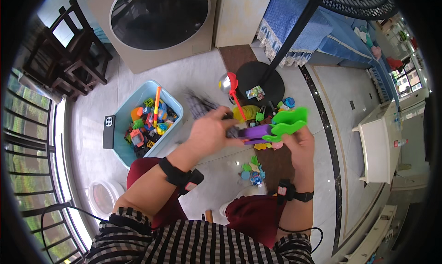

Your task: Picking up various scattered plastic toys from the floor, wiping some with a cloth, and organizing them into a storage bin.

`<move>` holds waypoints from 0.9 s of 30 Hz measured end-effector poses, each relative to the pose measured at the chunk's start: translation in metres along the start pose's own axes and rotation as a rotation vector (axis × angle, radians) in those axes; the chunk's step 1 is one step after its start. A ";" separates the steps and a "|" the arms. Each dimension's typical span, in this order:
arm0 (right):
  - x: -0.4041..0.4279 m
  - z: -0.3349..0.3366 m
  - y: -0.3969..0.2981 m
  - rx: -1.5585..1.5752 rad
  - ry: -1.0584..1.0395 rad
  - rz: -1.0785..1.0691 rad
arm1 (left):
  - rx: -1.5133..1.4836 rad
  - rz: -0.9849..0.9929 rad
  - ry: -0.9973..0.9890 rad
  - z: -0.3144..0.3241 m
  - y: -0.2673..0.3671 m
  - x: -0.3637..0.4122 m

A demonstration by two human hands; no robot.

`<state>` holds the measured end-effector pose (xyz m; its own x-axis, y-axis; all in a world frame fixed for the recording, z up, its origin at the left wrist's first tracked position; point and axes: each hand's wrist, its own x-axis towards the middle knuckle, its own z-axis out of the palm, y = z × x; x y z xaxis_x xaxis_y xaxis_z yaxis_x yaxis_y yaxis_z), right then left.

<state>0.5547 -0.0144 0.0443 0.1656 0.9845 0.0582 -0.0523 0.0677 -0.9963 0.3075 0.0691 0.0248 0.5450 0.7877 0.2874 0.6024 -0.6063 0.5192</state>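
Note:
My right hand (299, 145) grips the bright green, wavy-edged end (290, 120) of a plastic toy. The toy's purple body (256, 132) stretches left from there, level above the floor. At its left end my left hand (211, 132) clutches a grey patterned cloth (200, 103), pressed against the purple part. The cloth's loose end is blurred and hangs off beyond my fingers. Below the toy on the floor, a red plastic ladle-like toy (234, 95) and several yellow discs (247, 112) lie close by, partly hidden by the toy.
A light-blue bin (121, 108) full of small toys stands left, with a phone (108, 132) on its rim. Ahead is a fan's round black base (272, 88). Small toys (253, 172) lie near my feet; a white bucket (103, 196) stands lower left.

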 end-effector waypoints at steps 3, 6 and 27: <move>0.000 0.021 -0.007 -0.147 -0.138 0.032 | -0.005 0.011 -0.126 0.008 0.017 -0.006; 0.003 0.025 0.001 -0.190 -0.139 0.028 | -0.041 -0.045 -0.415 0.011 0.014 -0.003; 0.015 -0.037 0.010 0.430 0.235 -0.059 | -0.820 -0.300 -0.177 -0.001 -0.025 0.009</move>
<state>0.5927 -0.0046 0.0333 0.3959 0.9170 0.0483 -0.4295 0.2314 -0.8729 0.2966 0.0919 0.0154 0.5547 0.8307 -0.0466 0.1644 -0.0545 0.9849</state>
